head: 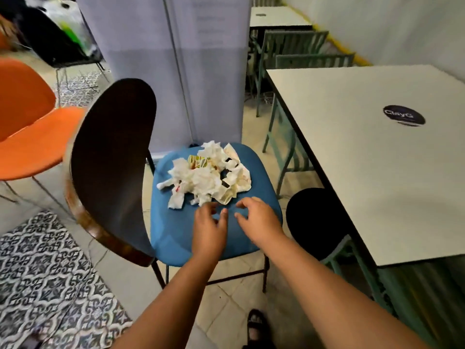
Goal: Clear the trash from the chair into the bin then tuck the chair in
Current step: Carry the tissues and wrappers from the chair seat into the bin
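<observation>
From the head view, your left hand (210, 222) and right hand (256, 217) are hovering side by side over the blue seat of the chair (173, 230), fingers loosely spread and holding nothing. The trash (206, 176), a pile of crumpled white paper, is sitting on the seat at 12 o'clock from your hands, just beside your fingertips. The table (377, 159) is standing at 3 o'clock.

orange chair (30, 137) cut off at left edge, table (364, 172) cropped at right, sticker (404, 115) lettering blurred, sandalled foot (255, 328) partly out of frame
</observation>
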{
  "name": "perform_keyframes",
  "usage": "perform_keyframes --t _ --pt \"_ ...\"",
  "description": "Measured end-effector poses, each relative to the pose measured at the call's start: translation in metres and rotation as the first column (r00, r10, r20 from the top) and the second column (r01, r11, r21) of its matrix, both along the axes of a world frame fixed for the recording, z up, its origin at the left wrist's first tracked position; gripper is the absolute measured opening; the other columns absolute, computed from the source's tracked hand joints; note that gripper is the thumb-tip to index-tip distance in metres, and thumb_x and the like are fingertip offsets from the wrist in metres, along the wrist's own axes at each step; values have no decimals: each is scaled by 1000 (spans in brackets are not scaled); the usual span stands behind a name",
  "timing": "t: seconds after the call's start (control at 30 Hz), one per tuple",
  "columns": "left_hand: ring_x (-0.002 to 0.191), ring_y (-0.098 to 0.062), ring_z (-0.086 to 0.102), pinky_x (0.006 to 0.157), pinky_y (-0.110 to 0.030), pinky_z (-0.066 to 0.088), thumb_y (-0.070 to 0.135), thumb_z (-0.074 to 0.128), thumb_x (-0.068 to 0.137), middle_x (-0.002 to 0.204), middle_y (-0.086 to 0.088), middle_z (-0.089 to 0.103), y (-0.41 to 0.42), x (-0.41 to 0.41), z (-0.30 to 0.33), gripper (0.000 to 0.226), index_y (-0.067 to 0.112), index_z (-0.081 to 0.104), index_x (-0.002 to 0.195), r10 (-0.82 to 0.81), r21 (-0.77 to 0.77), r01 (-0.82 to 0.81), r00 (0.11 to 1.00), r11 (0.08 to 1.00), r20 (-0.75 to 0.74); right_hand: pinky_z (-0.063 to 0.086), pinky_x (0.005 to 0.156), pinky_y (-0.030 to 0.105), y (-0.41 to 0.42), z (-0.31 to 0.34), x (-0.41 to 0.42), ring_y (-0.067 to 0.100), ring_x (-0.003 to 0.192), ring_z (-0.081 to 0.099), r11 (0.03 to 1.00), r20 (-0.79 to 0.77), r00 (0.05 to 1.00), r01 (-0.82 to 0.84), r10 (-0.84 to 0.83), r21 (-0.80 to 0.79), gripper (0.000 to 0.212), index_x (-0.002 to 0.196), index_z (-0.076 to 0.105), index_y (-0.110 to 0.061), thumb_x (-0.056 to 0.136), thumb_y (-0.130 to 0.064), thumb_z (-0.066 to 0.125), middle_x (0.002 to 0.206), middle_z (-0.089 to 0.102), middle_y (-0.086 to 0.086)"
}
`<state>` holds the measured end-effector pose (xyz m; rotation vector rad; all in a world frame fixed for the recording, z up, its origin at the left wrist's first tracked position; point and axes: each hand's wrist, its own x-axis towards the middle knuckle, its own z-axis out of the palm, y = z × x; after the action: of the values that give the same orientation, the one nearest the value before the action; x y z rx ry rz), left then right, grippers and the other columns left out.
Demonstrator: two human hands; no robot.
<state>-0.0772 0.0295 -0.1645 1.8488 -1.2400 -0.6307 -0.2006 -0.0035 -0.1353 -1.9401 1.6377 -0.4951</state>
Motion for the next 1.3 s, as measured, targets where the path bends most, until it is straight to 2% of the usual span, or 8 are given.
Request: perform_keyframes --t 0.2,0.33,0.6,0.7,0.8,0.93,1.13,1.3 --pt "94 -18 56 84 -37 50 35 56 93 112 -2 51 -37 13 -1 27 17 54 113 150 51 -150 989 987 12 51 79 37 -80 -18 16 29 98 59 996 -152 984 -94 94 10 23 111 61 -19 89 -17 54 118 56 5" --pt "93 -16 56 84 -31 48 29 56 93 117 -3 50 -60 13 -1 28 15 53 117 212 73 -211 977 975 -3 46 72 35 -113 -28 24 32 97 57 977 -281 936 -210 212 37 29 117 58 -20 90 -16 50 116 51 7" --pt "119 -25 44 101 -36 37 15 56 88 126 -6 47 -98 25 -4 32 20 57 120 286 84 -300 947 950 149 48 73 35 -134 -33 31 32 97 58 925 -418 830 -369 370 87 26 108 63 -15 88 -5 51 112 53 8" --pt "126 -25 37 101 -38 35 4 52 84 136 -1 44 -108 30 2 49 28 57 126 195 87 -238 916 967 350 44 67 32 -136 -27 27 31 93 60 904 -440 797 -416 414 97 24 107 64 -16 90 -8 51 108 56 8" --pt "131 -24 31 101 -44 33 2 50 82 148 4 35 -117 35 4 66 38 45 137 -63 234 -92 813 968 579 47 65 30 -137 -18 22 30 86 62 887 -421 782 -424 461 183 22 104 65 -18 88 -9 54 99 60 7" --pt "130 -23 33 100 -44 34 10 63 80 145 7 41 -127 38 2 68 38 41 138 -280 384 -9 668 923 690 48 65 31 -137 -9 14 29 86 63 863 -418 755 -449 505 231 20 100 66 -19 86 -11 55 99 63 7" --pt "117 -25 41 90 -43 34 16 58 85 126 4 54 -132 38 -2 42 33 56 123 -277 396 -52 631 917 725 51 69 33 -140 0 0 28 87 63 851 -355 775 -454 523 263 18 91 66 -22 83 -11 55 96 65 5" --pt "113 -26 44 87 -41 33 21 57 88 120 4 58 -132 42 2 31 33 60 117 -215 355 -62 695 933 686 52 69 30 -146 9 -12 21 86 62 836 -329 771 -470 545 284 16 90 66 -26 83 -14 57 96 66 0"
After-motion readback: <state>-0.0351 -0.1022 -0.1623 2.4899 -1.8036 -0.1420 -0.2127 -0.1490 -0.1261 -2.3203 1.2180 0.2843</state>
